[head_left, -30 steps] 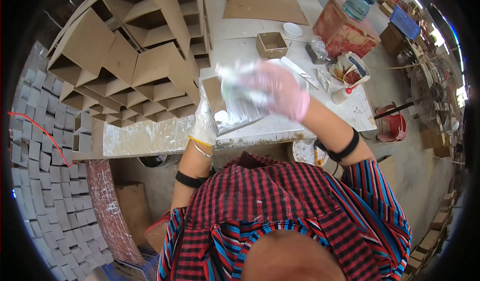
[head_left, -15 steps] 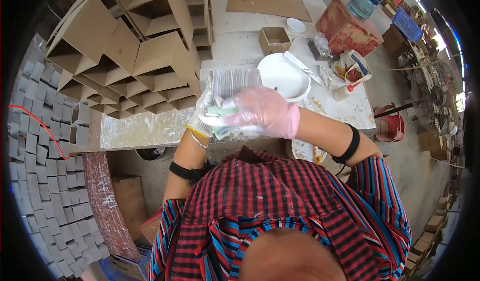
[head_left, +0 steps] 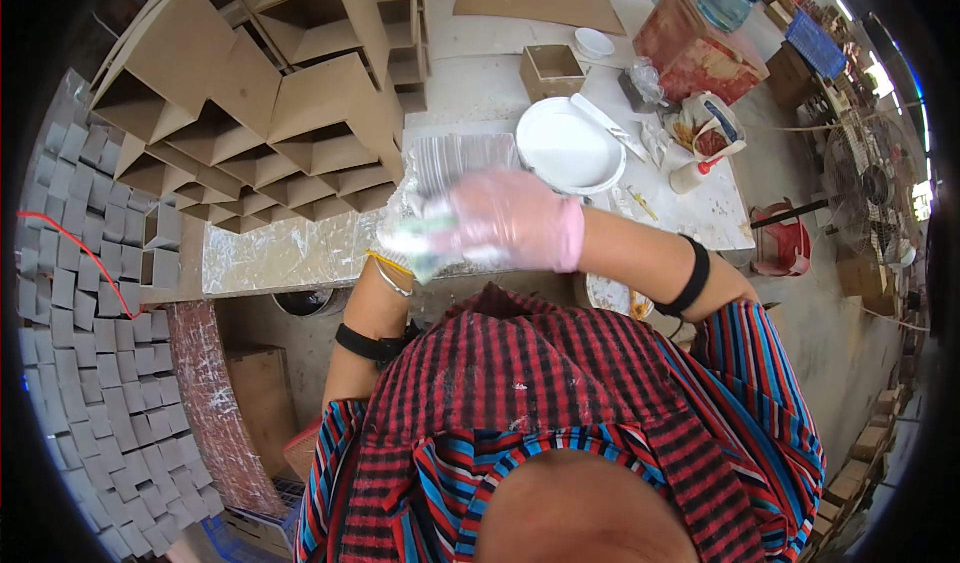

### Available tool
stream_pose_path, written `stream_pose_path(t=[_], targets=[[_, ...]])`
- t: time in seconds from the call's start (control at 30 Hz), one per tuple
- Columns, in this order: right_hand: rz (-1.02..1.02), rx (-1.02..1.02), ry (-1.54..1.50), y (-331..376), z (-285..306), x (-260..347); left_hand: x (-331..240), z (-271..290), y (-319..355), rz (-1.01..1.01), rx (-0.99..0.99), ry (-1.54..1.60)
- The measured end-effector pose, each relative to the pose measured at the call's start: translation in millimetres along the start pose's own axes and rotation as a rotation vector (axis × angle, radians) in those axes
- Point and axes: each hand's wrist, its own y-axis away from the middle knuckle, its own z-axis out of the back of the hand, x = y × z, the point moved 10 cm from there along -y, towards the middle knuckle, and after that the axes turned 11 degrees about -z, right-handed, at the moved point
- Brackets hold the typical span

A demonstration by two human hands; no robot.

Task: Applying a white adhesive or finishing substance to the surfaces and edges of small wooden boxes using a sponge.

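Note:
A box-like piece with a grey face streaked in white [head_left: 465, 158] is above the bench's front edge. My left hand [head_left: 403, 208], in a white knitted glove, closes along its left side; the fingers are mostly hidden. My right hand [head_left: 510, 218] wears a clear plastic glove with a pink cuff and is smeared by motion. Its fingers close on a pale green sponge [head_left: 425, 248], pressed near my left hand and the piece's near side. Just to the right lies a round white tray [head_left: 570, 148] of white paste, with a white spatula [head_left: 605, 123] across its rim.
Stacked brown cardboard boxes [head_left: 320, 113] rise at the left of the white-smeared bench [head_left: 290, 258]. An open square box [head_left: 552, 71], white bowl [head_left: 594, 43] and red-tipped bottle [head_left: 692, 175] stand beyond the tray. Many grey boxes [head_left: 90, 363] pile up at far left.
My right hand and the green sponge have shifted slightly left and down, toward my left wrist. My left hand still holds the streaked piece.

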Motion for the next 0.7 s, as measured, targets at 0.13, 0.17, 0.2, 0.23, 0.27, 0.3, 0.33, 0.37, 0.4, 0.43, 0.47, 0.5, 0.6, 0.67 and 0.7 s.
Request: stream_pose_path(t=[0.13, 0.17, 0.2, 0.23, 0.27, 0.3, 0.33, 0.37, 0.4, 0.43, 0.47, 0.5, 0.6, 0.67, 0.7], targets=[[-0.164, -0.392, -0.076, -17, 42, -82, -18, -43, 34, 0.022, -0.210, 0.045], [-0.258, -0.404, -0.131, -14, 55, -102, -21, -36, 34, -0.022, -0.201, -0.043], [-0.352, -0.415, -0.186, -8, 63, -118, -21, -24, 33, -0.068, -0.192, -0.129], [-0.461, -0.416, -0.269, 1, 64, -132, -23, -16, 32, -0.116, -0.188, -0.205], [-0.570, -0.417, -0.351, 12, 62, -146, -29, -20, 30, -0.177, -0.082, -0.202], [-0.681, -0.417, -0.432, 24, 59, -162, -35, -24, 25, -0.277, -0.017, -0.352], [-0.697, -0.442, -0.502, 32, 58, -169, -42, -34, 24, -0.372, 0.047, -0.512], [-0.698, -0.454, -0.581, 32, 54, -171, -44, -36, 27, -0.367, 0.038, -0.442], [-0.704, -0.460, -0.646, 33, 48, -170, -46, -39, 30, -0.362, 0.026, -0.371], [-0.711, -0.467, -0.710, 33, 45, -169, -33, -41, 34, -0.248, -0.039, -0.067], [-0.662, -0.480, -0.712, 35, 47, -167, -15, -46, 33, -0.114, -0.085, 0.242], [-0.653, -0.474, -0.656, 38, 47, -165, -13, -44, 30, -0.165, -0.047, 0.131], [-0.599, -0.465, -0.484, 37, 46, -156, -12, -40, 29, -0.265, -0.007, -0.004], [-0.641, -0.508, -0.537, 45, 53, -157, -11, -42, 30, -0.228, -0.039, 0.180], [-0.665, -0.536, -0.558, 51, 57, -158, -7, -43, 28, -0.192, -0.047, 0.234]])
